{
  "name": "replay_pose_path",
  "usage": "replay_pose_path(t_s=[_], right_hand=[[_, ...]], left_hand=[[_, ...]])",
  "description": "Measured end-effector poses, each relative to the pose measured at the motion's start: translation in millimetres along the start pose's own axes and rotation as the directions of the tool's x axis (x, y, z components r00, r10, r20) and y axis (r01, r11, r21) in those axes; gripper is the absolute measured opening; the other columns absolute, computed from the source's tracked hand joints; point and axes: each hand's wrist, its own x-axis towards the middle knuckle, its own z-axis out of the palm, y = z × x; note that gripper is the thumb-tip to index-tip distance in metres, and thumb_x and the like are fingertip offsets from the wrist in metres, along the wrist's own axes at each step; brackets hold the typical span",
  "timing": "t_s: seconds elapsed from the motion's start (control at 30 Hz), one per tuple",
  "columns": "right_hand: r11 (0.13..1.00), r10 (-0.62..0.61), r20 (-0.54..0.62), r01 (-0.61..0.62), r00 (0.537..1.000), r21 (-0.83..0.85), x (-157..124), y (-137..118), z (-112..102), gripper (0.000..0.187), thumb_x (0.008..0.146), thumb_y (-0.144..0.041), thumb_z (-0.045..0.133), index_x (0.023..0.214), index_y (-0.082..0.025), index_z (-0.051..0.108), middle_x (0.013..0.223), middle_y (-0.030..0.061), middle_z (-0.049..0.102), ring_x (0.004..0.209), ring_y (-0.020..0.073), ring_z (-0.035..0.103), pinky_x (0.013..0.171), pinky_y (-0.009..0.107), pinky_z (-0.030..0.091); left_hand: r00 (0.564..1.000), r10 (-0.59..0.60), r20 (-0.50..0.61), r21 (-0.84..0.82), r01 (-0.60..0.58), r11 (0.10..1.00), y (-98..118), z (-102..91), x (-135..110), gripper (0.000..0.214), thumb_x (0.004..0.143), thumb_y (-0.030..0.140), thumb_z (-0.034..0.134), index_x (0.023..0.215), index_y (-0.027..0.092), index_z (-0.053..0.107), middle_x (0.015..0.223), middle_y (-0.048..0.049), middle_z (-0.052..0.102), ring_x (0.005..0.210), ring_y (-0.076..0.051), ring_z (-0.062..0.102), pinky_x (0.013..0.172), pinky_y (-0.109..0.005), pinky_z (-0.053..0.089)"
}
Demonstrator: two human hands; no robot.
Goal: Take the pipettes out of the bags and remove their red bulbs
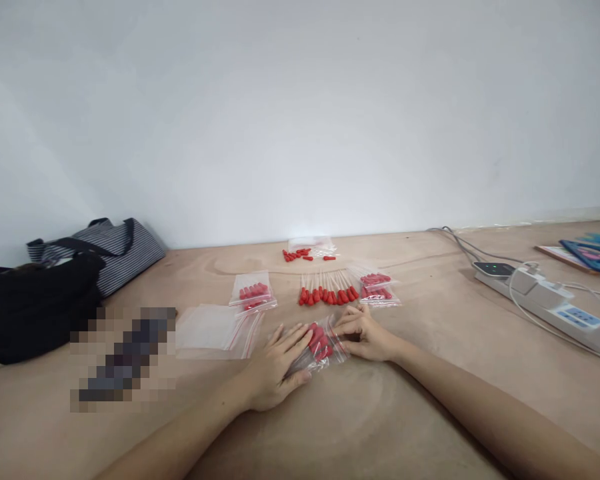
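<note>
The bag (321, 343) with red pieces lies on the table (370, 427) between the two hands, touching the fingers of both. The left hand (280, 367) is flat and loosely spread, fingertips over the bag's left part, thumb apart along its near side, gripping nothing. The right hand (367, 333) is curled, its fingertips at the bag's right edge; whether film is pinched between them, I cannot tell. The bag looks light, its film thin, limp and rather slippery, likely to crease or slide unless pressed flat; the pieces inside seem firmer and could shift. The edges are the best hold, clear of the lumpy middle. Just beyond the fingertips stand closest in the way a row of red-tipped sticks (329, 293), flanked by packed bags on the left (254, 293) and right (377, 288). Flat bags (213, 327) lie just left of the left fingers; loose red pieces (297, 255) lie farther beyond; a power strip (560, 307) sits well right.
</note>
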Motion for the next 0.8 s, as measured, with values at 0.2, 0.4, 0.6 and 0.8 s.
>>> replay_pose_path(t_s=[0.2,0.4,0.6,0.8], right_hand=[[0.999,0.023,0.030,-0.022,0.999,-0.035,3.6,-1.4,2.2,0.046,0.071,-0.053,0.056,0.111,-0.029,0.055,0.089,0.0022,0.063,0.083,0.0167,0.047,0.079,0.035,0.023],[0.999,0.034,0.008,-0.034,0.999,-0.022,6.1,-10.3,8.0,0.032,0.071,-0.047,0.059,0.091,-0.022,0.058,0.089,0.0014,0.061,0.084,0.0160,0.048,0.078,0.033,0.024],[0.998,0.055,0.024,-0.055,0.998,-0.011,7.3,-14.3,8.5,0.026,0.075,-0.043,0.056,0.089,-0.021,0.054,0.085,-0.0003,0.061,0.085,0.0160,0.048,0.079,0.034,0.024],[0.996,0.063,0.046,-0.065,0.997,0.053,8.8,-13.0,8.6,0.028,0.074,-0.047,0.055,0.079,-0.020,0.055,0.080,-0.0016,0.061,0.084,0.0157,0.049,0.084,0.037,0.023]], left_hand=[[1.000,-0.005,-0.027,-0.032,0.004,0.999,-0.6,2.9,-1.0,0.059,0.087,0.046,0.031,0.137,0.022,0.010,0.141,-0.0070,0.021,0.129,-0.024,0.020,0.104,-0.052,0.014],[0.999,-0.031,-0.029,-0.044,0.030,0.999,1.7,0.7,-0.4,0.060,0.086,0.046,0.034,0.136,0.019,0.016,0.140,-0.0088,0.024,0.128,-0.023,0.022,0.105,-0.051,0.014],[0.999,-0.050,-0.011,-0.043,0.050,0.998,4.5,-2.9,-0.8,0.060,0.085,0.044,0.038,0.135,0.016,0.019,0.139,-0.0105,0.026,0.128,-0.023,0.023,0.104,-0.052,0.015],[0.999,-0.050,0.006,-0.048,0.050,0.998,5.7,-6.3,-1.9,0.062,0.084,0.046,0.040,0.135,0.018,0.020,0.139,-0.0101,0.026,0.129,-0.025,0.020,0.103,-0.052,0.019]])
